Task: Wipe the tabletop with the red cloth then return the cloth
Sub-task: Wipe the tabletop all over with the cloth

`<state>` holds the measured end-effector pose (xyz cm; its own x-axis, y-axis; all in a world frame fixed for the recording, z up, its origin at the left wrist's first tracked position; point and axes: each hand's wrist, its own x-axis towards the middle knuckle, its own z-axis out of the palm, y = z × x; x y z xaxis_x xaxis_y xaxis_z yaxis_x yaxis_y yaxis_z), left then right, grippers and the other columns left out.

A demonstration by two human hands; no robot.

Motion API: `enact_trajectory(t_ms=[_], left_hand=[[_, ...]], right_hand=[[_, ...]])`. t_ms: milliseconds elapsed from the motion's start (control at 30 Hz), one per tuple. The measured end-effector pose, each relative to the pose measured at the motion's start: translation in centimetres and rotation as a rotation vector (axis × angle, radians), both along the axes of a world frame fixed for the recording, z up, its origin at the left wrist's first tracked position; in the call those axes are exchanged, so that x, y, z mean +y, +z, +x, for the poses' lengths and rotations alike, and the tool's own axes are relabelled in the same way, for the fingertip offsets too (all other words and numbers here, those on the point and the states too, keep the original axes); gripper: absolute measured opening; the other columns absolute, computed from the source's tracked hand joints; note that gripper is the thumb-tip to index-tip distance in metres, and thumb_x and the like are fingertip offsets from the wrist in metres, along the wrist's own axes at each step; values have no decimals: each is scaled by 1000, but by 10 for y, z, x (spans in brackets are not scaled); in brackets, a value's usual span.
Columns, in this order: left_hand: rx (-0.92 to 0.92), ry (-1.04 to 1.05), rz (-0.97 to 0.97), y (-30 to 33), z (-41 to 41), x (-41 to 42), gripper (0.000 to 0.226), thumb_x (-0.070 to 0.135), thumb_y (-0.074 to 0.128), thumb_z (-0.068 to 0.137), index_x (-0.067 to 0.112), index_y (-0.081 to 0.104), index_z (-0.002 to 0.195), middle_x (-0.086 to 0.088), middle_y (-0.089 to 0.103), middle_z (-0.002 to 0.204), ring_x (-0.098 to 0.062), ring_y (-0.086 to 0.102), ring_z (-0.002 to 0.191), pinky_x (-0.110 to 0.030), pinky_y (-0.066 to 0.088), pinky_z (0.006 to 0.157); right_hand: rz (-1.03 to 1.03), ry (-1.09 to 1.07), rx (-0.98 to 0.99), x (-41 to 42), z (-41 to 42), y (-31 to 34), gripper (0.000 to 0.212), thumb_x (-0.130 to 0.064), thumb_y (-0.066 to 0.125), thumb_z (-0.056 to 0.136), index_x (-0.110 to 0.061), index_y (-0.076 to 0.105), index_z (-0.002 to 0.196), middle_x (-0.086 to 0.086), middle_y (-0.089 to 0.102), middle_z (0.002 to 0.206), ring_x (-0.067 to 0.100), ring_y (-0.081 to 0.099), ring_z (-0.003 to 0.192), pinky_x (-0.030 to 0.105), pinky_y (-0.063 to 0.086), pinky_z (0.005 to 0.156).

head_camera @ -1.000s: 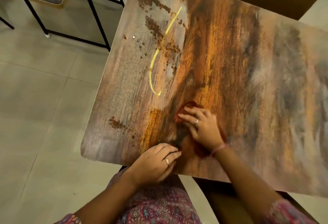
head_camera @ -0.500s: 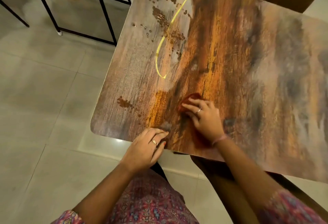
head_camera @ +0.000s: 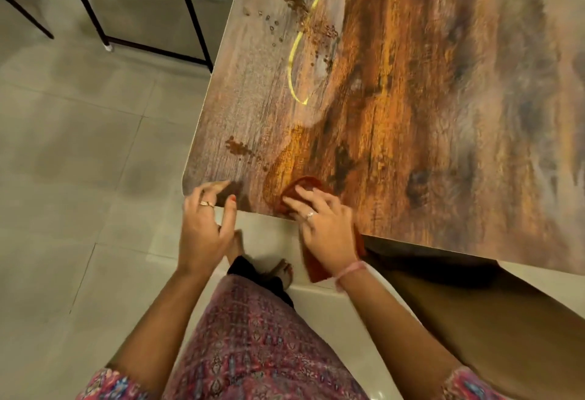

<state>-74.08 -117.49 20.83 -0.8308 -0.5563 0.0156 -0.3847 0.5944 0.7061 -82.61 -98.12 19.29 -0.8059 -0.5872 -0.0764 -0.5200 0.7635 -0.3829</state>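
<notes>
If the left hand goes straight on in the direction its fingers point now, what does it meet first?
The left hand points up and slightly right, at the near corner of the tabletop. Its fingertips already look to touch that edge. Past it, probably the small brown crumbs; the red cloth lies off to the right.

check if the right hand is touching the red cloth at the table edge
Touching. The head view shows the right hand pressing flat on the red cloth, fingers lying directly on it at the tabletop edge.
</notes>
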Motion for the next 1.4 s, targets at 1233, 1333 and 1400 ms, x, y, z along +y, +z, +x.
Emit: enact_trajectory(t_ms=[1233,1333,1400], left_hand=[[-317,251,2014,-65,-45,-131,57,40,32,100,2,75,96,-13,73,99,-22,70,92,-34,58,74],[-313,232,2020,-66,-45,-131,55,40,31,101,10,76,96,-7,74,97,-19,69,95,-32,56,78],[-321,236,2018,-66,-45,-131,51,39,32,101,13,76,94,-5,74,94,-19,69,93,-33,56,82]], right_hand=[[-99,-470,-79,-198,62,6,36,-22,60,90,-40,62,122,-15,54,134,20,47,112,37,37,86],[-64,-699,-68,-156,-3,3,32,-25,54,96,-37,60,125,-9,52,136,22,42,118,35,33,93],[-70,-917,-57,-137,-53,3,33,-27,51,98,-33,60,129,-5,49,139,26,41,121,36,33,98]])
